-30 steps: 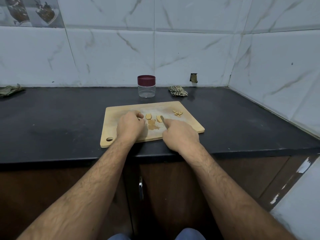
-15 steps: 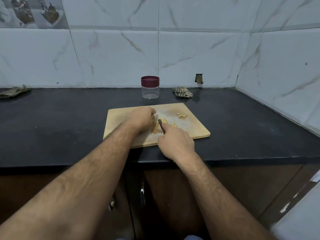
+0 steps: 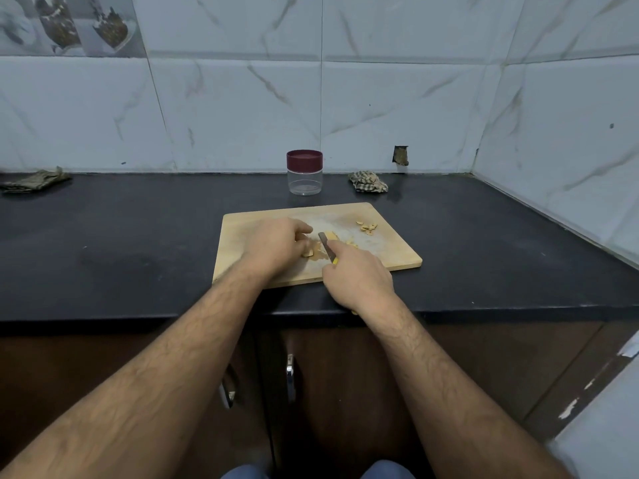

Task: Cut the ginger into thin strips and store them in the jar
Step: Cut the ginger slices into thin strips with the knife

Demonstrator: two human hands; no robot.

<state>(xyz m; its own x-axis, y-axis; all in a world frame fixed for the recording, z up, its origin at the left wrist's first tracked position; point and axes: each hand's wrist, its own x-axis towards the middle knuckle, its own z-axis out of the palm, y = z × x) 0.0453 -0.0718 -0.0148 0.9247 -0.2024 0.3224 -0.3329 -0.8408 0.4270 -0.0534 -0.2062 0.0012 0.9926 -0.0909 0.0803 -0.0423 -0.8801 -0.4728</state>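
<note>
Pale ginger pieces lie mid-board; cut bits lie apart. Clear jar, maroon lid on, stands upright.

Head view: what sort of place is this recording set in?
Most likely a home kitchen: a black countertop against marble-look wall tiles, a wooden cutting board with ginger pieces, and cabinet doors below.

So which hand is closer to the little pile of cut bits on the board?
Right. The right hand, gripping the knife, sits just below-left of the pile; the left hand is farther left across the board.
</note>
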